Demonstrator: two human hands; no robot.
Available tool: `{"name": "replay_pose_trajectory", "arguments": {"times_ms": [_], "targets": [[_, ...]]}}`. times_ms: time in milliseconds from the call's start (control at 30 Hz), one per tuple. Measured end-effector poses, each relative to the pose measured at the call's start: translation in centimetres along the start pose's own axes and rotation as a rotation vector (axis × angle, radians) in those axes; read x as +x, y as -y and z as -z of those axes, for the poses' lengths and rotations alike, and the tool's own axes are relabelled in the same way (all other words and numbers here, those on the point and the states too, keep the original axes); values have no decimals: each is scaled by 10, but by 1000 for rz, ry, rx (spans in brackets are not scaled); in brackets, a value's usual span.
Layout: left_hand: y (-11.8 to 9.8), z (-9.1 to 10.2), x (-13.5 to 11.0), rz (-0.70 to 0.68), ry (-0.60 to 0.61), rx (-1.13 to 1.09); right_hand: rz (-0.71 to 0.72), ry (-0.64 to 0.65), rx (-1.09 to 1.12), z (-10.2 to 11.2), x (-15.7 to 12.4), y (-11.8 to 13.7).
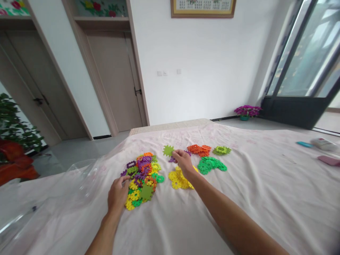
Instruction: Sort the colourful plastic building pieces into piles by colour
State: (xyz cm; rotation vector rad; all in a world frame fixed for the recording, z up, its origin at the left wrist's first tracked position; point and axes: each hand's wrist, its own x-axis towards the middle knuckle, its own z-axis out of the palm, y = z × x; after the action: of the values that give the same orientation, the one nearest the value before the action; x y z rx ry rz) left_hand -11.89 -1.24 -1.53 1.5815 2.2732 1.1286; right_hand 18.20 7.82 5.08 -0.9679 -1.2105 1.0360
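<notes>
Between the thumb and fingers of my right hand [183,163] is a lime-green toothed plastic building piece [168,150], held by its right edge above the cloth. My left hand [118,193] rests at the left edge of a mixed pile of building pieces [145,166], thumb and forefinger apart and touching its side. Purple, orange, lime, yellow and green pieces overlap in that pile, with a lime toothed square [146,192] on top near the front. Below my right hand lies a heap of yellow flower-shaped pieces [178,178], partly hidden by my wrist. A few purple pieces [172,159] show behind my fingers.
Orange pieces [198,149], lime pieces [222,150] and green flower-shaped pieces [211,164] lie in separate heaps to the right. Clear plastic [82,177] spreads at left. A pink item [329,160], a blue item [304,144] and a white packet [322,144] sit far right on the pale cloth [255,191].
</notes>
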Motion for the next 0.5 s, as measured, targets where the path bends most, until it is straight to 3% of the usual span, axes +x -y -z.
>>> {"name": "replay_pose_trajectory", "arguments": {"times_ms": [167, 267, 367, 500], "targets": [[6, -2, 3, 15, 15, 12, 68, -390, -168, 109, 40, -7], [7, -2, 3, 19, 23, 19, 34, -603, -250, 166, 50, -17], [8, -3, 4, 25, 37, 26, -10, -748, -332, 205, 52, -24], [11, -4, 6, 26, 56, 13, -16, -811, -423, 234, 49, -32]]}}
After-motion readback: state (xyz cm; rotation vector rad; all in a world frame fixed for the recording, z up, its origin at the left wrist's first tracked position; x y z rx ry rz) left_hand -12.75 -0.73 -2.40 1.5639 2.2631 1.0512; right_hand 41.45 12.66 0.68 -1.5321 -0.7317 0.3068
